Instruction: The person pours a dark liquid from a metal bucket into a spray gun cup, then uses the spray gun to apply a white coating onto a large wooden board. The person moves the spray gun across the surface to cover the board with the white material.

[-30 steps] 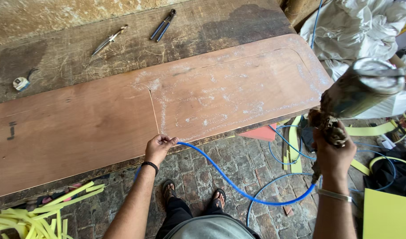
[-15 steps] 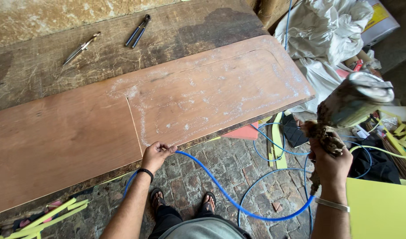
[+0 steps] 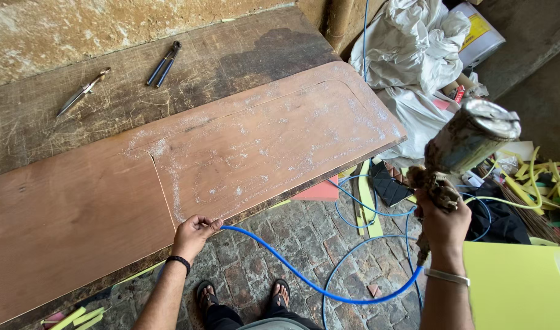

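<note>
My right hand point(image 3: 442, 220) grips the handle of a dirty, crusted spray gun point(image 3: 457, 153) with a metal cup on top, held upright off the right end of the board. My left hand point(image 3: 191, 235) is closed on the blue air hose point(image 3: 304, 278) at the near edge of a long brown plywood board point(image 3: 84, 208). The hose sags in a loop from that hand down to the gun. The board lies on a worn wooden workbench point(image 3: 243, 55); its right part is dusted white, with a scored outline.
Pincers point(image 3: 164, 63) and a metal tool point(image 3: 81, 93) lie at the back of the bench. Crumpled white sheeting point(image 3: 414, 55) is piled at the right. Yellow strips point(image 3: 368, 198), thin blue hose loops and a yellow-green sheet point(image 3: 518, 284) lie on the brick floor around my sandalled feet point(image 3: 280, 293).
The view has swung right along the board. My right hand with the spray gun sits slightly lower and nearer the board's end; my left hand stays on the hose at the edge.
</note>
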